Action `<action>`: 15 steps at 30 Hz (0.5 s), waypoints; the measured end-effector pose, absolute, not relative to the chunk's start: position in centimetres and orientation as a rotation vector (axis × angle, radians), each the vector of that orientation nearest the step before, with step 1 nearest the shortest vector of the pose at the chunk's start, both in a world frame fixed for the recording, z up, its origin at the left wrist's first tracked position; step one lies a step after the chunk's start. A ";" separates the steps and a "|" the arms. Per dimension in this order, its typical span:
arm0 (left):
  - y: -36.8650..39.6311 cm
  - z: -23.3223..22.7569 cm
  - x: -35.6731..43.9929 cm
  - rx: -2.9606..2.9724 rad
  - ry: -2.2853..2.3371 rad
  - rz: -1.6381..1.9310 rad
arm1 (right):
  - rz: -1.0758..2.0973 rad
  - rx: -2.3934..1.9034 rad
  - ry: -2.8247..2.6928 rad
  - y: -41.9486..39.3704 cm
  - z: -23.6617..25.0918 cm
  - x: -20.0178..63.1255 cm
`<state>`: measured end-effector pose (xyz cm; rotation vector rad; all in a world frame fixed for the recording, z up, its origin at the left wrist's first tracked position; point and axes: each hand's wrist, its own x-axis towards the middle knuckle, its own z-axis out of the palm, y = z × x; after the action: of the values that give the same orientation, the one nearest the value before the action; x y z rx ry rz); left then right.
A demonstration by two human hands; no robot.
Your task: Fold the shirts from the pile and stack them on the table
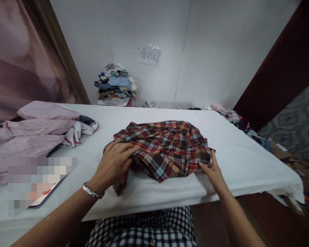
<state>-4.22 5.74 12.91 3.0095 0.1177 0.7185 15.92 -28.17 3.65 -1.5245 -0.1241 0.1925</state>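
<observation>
— White cloth covers the whole long table [247,161], and the walls behind it are plain and pale, with one small paper sign [149,55] stuck up at the far side.

— And in the middle?

— One red, brown and blue plaid cotton shirt [167,145], bunched into a rough rumpled mound, lying near the front edge of the table.

— The hands?

— Two. The left hand [113,164], with a metal watch at the wrist, lies on the shirt's left edge, fingers curled over a fold; whether it pinches the fabric I cannot tell. The right hand [213,169] rests flat and loose at the shirt's right corner, fingertips touching the hem, gripping nothing.

— Anything else?

— One heap of soft pink dotted garments [33,133] at the left end, a red-and-white striped piece beside it. One stack of folded mixed clothes [115,84] against the far wall, and more loose clothing spilling off the far right corner.
</observation>
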 end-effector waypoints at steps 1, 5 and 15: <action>5.8 13.3 -4.4 3.017 0.107 0.756 | 0.193 -1.525 -0.146 -28.2 3.6 15.6; 5.6 14.8 -5.4 2.988 0.119 0.895 | 0.162 -1.658 -0.253 -28.6 3.3 14.3; -7.4 14.3 0.6 1.938 0.000 0.139 | 0.079 -1.836 -0.889 -22.9 4.0 7.0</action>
<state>0.60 -7.39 14.30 1.9381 -0.0001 0.1391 7.03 -22.86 3.95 -1.8361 -0.8893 0.0785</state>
